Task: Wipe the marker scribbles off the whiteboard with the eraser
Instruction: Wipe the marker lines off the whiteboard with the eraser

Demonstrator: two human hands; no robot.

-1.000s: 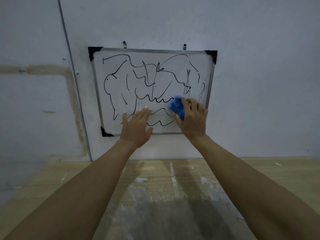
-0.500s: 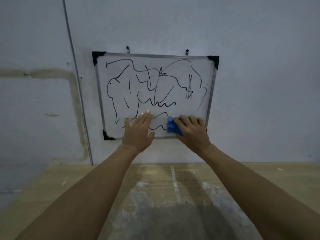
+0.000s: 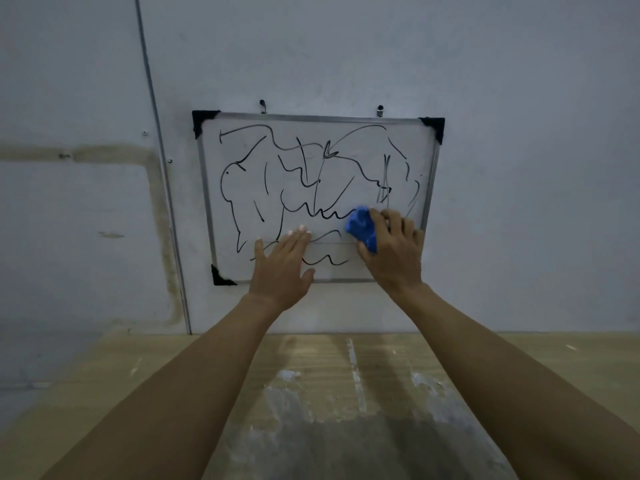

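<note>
A small whiteboard (image 3: 429,188) with a metal frame and black corner caps hangs on the wall, covered in black marker scribbles (image 3: 298,168). My right hand (image 3: 394,251) presses a blue eraser (image 3: 362,228) against the board's lower right area. My left hand (image 3: 282,268) lies flat with fingers together on the lower middle of the board. A patch beside the eraser near the lower right looks free of lines. The board's lower right corner is hidden behind my right hand.
The board hangs from two hooks (image 3: 262,106) on a pale grey wall. A thin vertical conduit (image 3: 159,161) runs down the wall left of the board. Below is a worn wooden tabletop (image 3: 346,393) with white paint patches.
My right hand swept the eraser down to the board's bottom edge, then back up to mid height at the right. The left hand stayed flat on the board. The camera tilted upward.
</note>
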